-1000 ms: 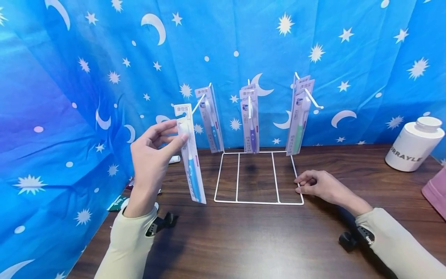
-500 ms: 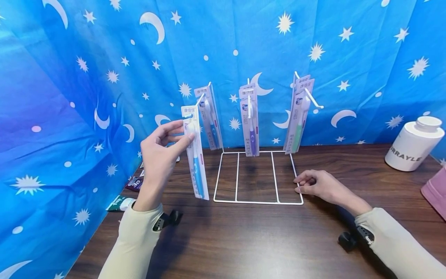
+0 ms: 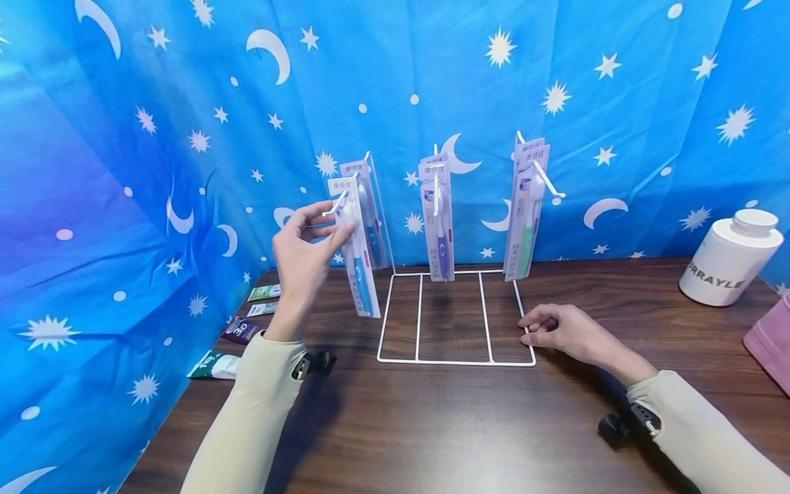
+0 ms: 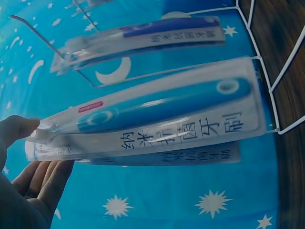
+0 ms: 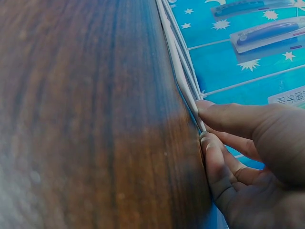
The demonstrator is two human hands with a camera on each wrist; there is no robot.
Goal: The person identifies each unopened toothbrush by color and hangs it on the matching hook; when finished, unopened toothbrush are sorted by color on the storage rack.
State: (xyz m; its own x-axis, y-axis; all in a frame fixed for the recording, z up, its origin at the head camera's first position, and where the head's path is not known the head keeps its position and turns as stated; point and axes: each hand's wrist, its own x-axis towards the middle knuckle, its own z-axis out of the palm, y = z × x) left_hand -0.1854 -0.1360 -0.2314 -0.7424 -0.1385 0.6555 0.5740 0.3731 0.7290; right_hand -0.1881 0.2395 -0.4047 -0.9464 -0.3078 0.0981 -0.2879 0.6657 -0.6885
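My left hand (image 3: 306, 257) pinches a packaged blue toothbrush (image 3: 363, 274) by the edges of its upper part. The left hook (image 3: 336, 204) of a white wire rack (image 3: 457, 363) now shows in front of the card's top. Behind it on that hook hangs another blue toothbrush pack (image 3: 374, 233). In the left wrist view the thumb lies on one edge of the pack (image 4: 162, 105), the fingers under the other. My right hand (image 3: 570, 334) pinches the right side of the rack's base; the right wrist view shows thumb and fingertips at the wire (image 5: 183, 81).
Purple toothbrush packs (image 3: 437, 226) hang on the middle hook, green ones (image 3: 527, 219) on the right hook. Several toothpaste tubes (image 3: 212, 365) lie along the left table edge. A white bottle (image 3: 731, 257) and a pink object (image 3: 771, 343) stand at the right. A blue curtain (image 3: 395, 55) hangs behind.
My left hand has moved right and away from me with the blue toothbrush pack, whose card has gone from before the hook's tip to behind it. The right hand stays at the rack's base.
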